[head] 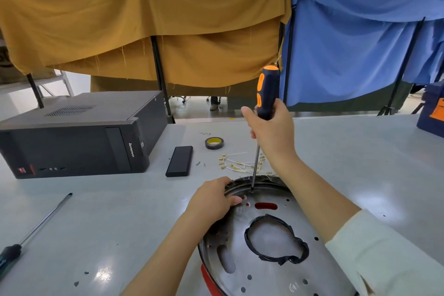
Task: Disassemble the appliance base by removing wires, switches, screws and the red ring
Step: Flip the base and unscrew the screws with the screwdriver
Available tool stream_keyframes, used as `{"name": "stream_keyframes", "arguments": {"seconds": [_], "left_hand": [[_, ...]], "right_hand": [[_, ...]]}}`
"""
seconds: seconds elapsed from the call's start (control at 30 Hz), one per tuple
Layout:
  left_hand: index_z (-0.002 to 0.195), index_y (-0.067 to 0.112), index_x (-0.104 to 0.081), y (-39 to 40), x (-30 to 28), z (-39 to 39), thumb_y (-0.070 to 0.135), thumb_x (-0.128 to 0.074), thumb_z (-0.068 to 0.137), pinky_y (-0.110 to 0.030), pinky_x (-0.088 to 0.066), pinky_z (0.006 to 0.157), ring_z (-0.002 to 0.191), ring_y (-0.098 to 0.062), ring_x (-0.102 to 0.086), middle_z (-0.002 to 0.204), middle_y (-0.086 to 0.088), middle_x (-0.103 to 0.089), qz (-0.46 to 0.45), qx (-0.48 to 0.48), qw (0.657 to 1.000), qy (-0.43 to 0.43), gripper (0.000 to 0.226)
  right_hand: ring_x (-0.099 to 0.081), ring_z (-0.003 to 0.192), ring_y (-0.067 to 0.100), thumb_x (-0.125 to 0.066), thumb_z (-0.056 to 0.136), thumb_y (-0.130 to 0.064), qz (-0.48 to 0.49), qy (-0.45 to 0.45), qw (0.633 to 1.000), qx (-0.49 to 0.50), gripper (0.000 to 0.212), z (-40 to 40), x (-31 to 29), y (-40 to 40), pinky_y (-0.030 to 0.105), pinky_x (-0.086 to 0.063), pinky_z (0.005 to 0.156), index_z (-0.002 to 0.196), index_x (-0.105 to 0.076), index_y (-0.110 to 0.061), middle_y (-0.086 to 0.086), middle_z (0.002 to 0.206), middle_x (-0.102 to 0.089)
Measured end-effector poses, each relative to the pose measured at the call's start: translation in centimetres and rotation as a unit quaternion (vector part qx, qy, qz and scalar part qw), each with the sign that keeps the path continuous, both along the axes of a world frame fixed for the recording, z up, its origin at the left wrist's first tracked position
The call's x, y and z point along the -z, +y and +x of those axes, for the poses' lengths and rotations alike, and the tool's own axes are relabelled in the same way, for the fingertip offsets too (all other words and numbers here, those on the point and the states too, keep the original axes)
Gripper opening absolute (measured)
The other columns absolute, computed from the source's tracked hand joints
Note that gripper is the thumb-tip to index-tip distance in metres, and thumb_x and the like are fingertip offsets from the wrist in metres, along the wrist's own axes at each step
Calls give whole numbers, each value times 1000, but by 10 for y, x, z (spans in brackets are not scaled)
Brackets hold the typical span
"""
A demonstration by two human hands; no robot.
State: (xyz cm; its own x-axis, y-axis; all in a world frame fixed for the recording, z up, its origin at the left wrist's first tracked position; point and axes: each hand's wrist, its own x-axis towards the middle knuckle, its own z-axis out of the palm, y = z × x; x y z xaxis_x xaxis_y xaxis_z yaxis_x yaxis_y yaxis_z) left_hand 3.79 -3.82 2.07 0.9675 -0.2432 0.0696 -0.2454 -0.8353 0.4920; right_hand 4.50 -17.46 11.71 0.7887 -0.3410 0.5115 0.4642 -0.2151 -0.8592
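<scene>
Right hand (271, 131) holds screwdriver (265, 101) upright, tip on appliance base (264, 235); left hand (212, 202) has its grip on the rim.

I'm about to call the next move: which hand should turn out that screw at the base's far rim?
Right. The right hand already grips the screwdriver, tip down at the rim; the left hand steadies the base.

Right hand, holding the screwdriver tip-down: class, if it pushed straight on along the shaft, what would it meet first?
The right hand drives the screwdriver down into the metal base near its far rim. The tip seems already on it, probably at a screw, too small to confirm.
</scene>
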Motion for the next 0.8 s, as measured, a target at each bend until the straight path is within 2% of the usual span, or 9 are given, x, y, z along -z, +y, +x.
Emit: {"name": "stream_keyframes", "arguments": {"seconds": [0.07,0.17,0.27,0.33,0.47,0.57,0.67,0.73,0.8], "left_hand": [[110,23,-56,0,0,1,42,-64,85,-25,-39,71,96,-20,-58,108,1,-65,2,-1,1000,1,33],[109,23,-56,-1,0,1,42,-64,85,-26,-41,71,95,-20,-58,107,1,-65,5,-1,1000,4,31],[109,23,-57,0,0,1,42,-64,85,-25,-39,71,95,-20,-58,106,1,-65,0,2,1000,1,31],[107,23,-57,-1,-1,1,42,-64,85,-25,-38,70,94,-19,-58,105,1,-65,-1,4,1000,2,30],[108,22,-57,0,0,1,42,-64,85,-26,-39,70,94,-19,-58,105,1,-65,-1,3,1000,2,31],[109,23,-57,0,1,1,42,-64,85,-26,-40,70,95,-19,-58,105,2,-65,-1,2,1000,4,32],[109,24,-57,-1,1,2,42,-64,85,-25,-39,70,93,-18,-57,106,3,-65,5,1,1000,0,31],[109,25,-57,-1,1,3,42,-63,85,-25,-39,70,91,-17,-56,105,3,-65,6,3,1000,-3,30],[107,25,-57,0,2,3,42,-64,85,-25,-38,68,88,-15,-55,103,4,-66,0,3,1000,-4,28]], "right_hand": [[-50,54,10,-68,85,-24,80,-7,997,4,19,0,0,1,26,-50,52,78,-51,-24,-7,62,-50],[-33,38,6,-61,85,-14,134,43,988,-65,30,2,-4,0,19,-29,36,62,-44,-21,-8,48,-39],[-19,36,8,-54,87,-3,85,85,948,-296,44,3,-10,-10,21,-14,41,52,-36,-23,-8,43,-28],[-16,36,9,-53,87,-4,65,105,911,-392,46,4,-14,-15,18,-13,41,50,-33,-23,-8,42,-25],[-19,37,9,-51,92,-5,75,84,936,-334,52,1,-10,-13,17,-20,38,47,-37,-26,-8,43,-26],[-37,40,12,-60,90,-13,16,24,982,-188,31,-4,-9,-10,24,-41,43,63,-48,-18,-5,47,-42],[-48,47,9,-67,86,-16,56,-14,996,-63,17,-8,-12,-4,23,-53,51,79,-52,-17,-1,61,-51],[-46,48,8,-64,86,-14,99,-4,994,-43,17,-9,-12,2,22,-50,47,78,-51,-20,-2,61,-48],[-36,42,8,-58,86,-6,117,10,987,-109,24,-7,-12,1,19,-36,37,71,-44,-19,-6,53,-39]]}}
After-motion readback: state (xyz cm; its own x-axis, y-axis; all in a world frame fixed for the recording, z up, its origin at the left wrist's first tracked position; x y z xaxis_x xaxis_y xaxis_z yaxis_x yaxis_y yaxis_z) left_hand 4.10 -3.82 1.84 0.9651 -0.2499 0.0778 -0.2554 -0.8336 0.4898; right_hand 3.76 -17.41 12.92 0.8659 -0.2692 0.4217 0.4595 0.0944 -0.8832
